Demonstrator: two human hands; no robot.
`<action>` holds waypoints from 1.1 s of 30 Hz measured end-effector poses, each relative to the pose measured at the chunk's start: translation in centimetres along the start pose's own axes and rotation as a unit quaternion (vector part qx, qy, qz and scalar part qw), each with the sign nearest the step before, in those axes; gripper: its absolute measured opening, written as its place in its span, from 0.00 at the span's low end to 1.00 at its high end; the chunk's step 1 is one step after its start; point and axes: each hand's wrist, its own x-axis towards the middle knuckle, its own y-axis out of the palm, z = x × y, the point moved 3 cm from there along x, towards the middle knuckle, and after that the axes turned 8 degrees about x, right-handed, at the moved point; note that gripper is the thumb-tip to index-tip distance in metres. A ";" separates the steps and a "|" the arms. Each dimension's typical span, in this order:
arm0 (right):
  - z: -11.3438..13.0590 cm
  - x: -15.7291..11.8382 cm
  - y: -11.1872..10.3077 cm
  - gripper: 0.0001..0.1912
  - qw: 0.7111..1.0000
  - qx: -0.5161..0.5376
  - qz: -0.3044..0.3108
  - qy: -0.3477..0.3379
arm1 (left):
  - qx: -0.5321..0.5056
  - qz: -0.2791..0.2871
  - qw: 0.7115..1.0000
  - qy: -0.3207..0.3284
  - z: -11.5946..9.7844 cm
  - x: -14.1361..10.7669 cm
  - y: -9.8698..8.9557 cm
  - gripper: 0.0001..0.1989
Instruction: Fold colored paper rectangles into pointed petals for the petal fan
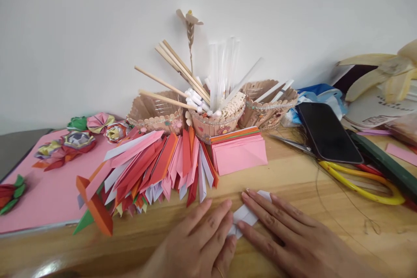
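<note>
A small folded piece of white paper (245, 215) lies on the wooden table between my two hands. My left hand (203, 241) rests flat with its fingers stretched out, its fingertips at the paper's left end. From the other side my right hand (286, 230) lies over the paper's right part, fingers spread, thumb tip on its lower edge. Just beyond, a stack of folded pink paper (239, 155) stands beside a large heap of folded strips (156, 163) in red, pink, orange and white.
Behind are decorated baskets (213, 126) with sticks and clear tubes. Paper flowers (78, 139) lie on a pink sheet (39, 195) at left. Yellow-handled scissors (361, 182), a phone (329, 132), loose thread (345, 221) and a banana peel (387, 69) are at right.
</note>
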 end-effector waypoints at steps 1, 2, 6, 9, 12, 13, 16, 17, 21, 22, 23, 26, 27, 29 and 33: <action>0.0 0.0 0.0 0.38 1.000 0.000 0.000 -0.004 | -0.008 0.004 1.000 -0.008 0.0 -0.1 0.0 0.10; 0.0 0.0 -0.1 0.38 1.000 0.001 0.001 -0.008 | -0.018 0.009 1.000 -0.015 0.1 -0.1 0.1 0.10; -0.1 -0.2 0.1 0.36 1.000 0.022 0.004 -0.013 | -0.053 0.021 0.998 -0.025 0.3 -0.2 0.0 0.12; 0.0 -0.3 0.6 0.28 0.999 0.043 -0.022 0.012 | -0.055 0.036 0.998 -0.023 0.4 -0.1 -0.1 0.11; 0.1 -0.4 1.4 0.29 0.996 0.052 -0.066 0.038 | -0.043 0.054 0.998 0.012 0.3 -0.2 -0.2 0.11; 0.1 -0.5 1.7 0.31 0.995 0.053 -0.074 0.038 | -0.040 0.060 0.997 0.023 0.3 -0.2 -0.1 0.11; 0.1 -0.6 2.2 0.35 0.995 0.052 -0.074 0.034 | -0.038 0.070 0.996 0.032 0.2 -0.3 -0.1 0.10; 0.1 -0.6 2.3 0.37 0.996 0.050 -0.072 0.031 | -0.038 0.070 0.996 0.030 0.2 -0.4 -0.1 0.10; 0.2 -0.6 2.3 0.40 0.996 0.037 -0.075 0.021 | -0.044 0.060 0.997 0.015 0.2 -0.4 -0.1 0.11; 0.2 -0.6 2.3 0.40 0.996 0.036 -0.076 0.023 | -0.045 0.057 0.997 0.013 0.3 -0.3 -0.1 0.11; 0.2 -0.6 2.3 0.40 0.996 0.036 -0.076 0.027 | -0.044 0.052 0.998 0.012 0.3 -0.3 -0.2 0.11; 0.2 -0.5 2.1 0.42 0.996 0.051 -0.064 0.029 | -0.044 0.041 0.998 0.006 0.3 0.2 -0.4 0.10; 0.1 -0.5 2.0 0.42 0.996 0.062 -0.056 0.027 | -0.045 0.034 0.998 -0.003 0.4 0.3 -0.5 0.10; 0.0 -0.6 1.5 0.43 0.995 0.093 -0.038 0.019 | -0.051 0.017 0.998 -0.012 0.4 0.7 -0.8 0.11; -0.2 -0.7 0.3 0.45 0.990 0.141 0.001 0.001 | -0.053 0.009 0.999 0.001 0.4 1.1 -0.9 0.11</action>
